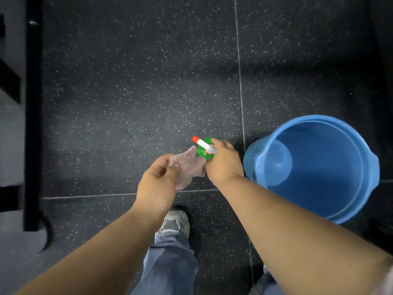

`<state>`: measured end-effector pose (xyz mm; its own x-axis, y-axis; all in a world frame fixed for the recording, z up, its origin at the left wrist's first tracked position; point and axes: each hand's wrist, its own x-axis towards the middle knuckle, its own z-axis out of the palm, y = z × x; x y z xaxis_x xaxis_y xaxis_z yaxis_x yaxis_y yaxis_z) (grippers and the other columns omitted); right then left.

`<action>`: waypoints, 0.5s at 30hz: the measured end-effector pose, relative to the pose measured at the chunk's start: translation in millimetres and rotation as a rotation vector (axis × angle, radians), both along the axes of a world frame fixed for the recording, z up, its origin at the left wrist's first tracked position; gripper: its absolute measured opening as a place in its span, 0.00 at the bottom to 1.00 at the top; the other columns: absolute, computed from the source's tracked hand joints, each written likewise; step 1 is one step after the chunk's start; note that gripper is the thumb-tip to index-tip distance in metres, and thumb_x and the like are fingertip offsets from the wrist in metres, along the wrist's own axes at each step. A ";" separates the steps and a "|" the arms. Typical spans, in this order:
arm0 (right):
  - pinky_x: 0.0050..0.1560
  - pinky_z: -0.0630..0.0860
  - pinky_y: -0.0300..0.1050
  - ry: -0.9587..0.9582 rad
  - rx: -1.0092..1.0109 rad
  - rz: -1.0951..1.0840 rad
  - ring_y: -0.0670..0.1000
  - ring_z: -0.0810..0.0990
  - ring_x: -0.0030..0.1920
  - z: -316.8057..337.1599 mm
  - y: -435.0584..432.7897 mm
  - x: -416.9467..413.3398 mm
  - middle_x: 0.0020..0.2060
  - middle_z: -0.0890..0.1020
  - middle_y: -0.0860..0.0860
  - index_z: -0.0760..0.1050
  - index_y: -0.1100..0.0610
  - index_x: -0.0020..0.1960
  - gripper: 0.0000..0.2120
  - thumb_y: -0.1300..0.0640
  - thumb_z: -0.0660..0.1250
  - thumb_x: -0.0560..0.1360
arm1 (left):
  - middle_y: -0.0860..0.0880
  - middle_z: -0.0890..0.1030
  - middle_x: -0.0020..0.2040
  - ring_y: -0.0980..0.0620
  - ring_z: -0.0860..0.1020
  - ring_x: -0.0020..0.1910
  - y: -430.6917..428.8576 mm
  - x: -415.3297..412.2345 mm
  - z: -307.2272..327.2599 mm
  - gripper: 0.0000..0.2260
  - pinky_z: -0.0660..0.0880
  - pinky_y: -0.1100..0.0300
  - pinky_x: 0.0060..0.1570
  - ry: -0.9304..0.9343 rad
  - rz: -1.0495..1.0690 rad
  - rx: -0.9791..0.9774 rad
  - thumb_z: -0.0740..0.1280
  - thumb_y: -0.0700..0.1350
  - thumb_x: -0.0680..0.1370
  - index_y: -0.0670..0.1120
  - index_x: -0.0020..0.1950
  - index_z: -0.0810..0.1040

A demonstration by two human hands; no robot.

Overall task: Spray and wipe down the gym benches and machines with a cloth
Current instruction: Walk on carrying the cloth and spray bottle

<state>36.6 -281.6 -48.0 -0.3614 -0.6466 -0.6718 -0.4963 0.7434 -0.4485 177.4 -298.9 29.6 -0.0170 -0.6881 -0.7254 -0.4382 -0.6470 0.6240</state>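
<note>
Two tools are up and ready on my feed, but I see no bench or machine pad being wiped. I judge the task to be at its preparing step, with all the cleaning that I could check from here left to do. The left hand [157,184] pinches one end of the pinkish cloth [189,167] between thumb and curled fingers [163,160], and the cloth hangs in the air above the speckled dark floor [127,81]. The right hand [223,160] is wrapped round the green spray bottle [203,149], whose white and red nozzle points up and away; the bottle touches the cloth's far edge. Whether the trigger is being squeezed I cannot tell. A blue bucket [253,154] stands on the floor just beside the right hand. A black frame [33,103] runs along the left edge; it may be a machine, though I cannot say.
</note>
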 end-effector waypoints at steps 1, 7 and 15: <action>0.64 0.71 0.47 -0.039 -0.051 -0.080 0.55 0.72 0.64 11.2 3.4 -5.2 0.68 0.71 0.50 0.68 0.50 0.72 0.23 0.61 0.61 0.78 | 0.59 0.81 0.35 0.61 0.76 0.36 3.0 -7.5 6.5 0.11 0.70 0.74 0.33 0.015 -0.022 -0.013 0.60 0.42 0.83 0.52 0.47 0.80; 0.59 0.77 0.53 -0.949 -0.008 -0.874 0.53 0.83 0.53 92.7 40.2 -40.4 0.52 0.85 0.52 0.81 0.50 0.57 0.19 0.39 0.64 0.75 | 0.59 0.82 0.42 0.63 0.78 0.41 16.1 -64.1 49.6 0.10 0.73 0.67 0.44 0.068 -0.187 -0.193 0.57 0.47 0.84 0.56 0.54 0.78; 0.45 0.80 0.48 -0.764 -0.283 -1.077 0.52 0.84 0.46 131.0 126.0 -146.8 0.48 0.85 0.53 0.79 0.54 0.57 0.17 0.69 0.69 0.72 | 0.53 0.83 0.44 0.43 0.79 0.39 57.5 -149.4 71.2 0.21 0.79 0.48 0.42 0.286 -0.331 -0.014 0.66 0.34 0.77 0.61 0.58 0.74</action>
<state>-110.2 -155.6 83.0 -0.3714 -0.4297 -0.8230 0.7108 0.4387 -0.5498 28.0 -241.4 100.7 -0.4374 -0.6217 -0.6498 -0.4288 -0.4909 0.7584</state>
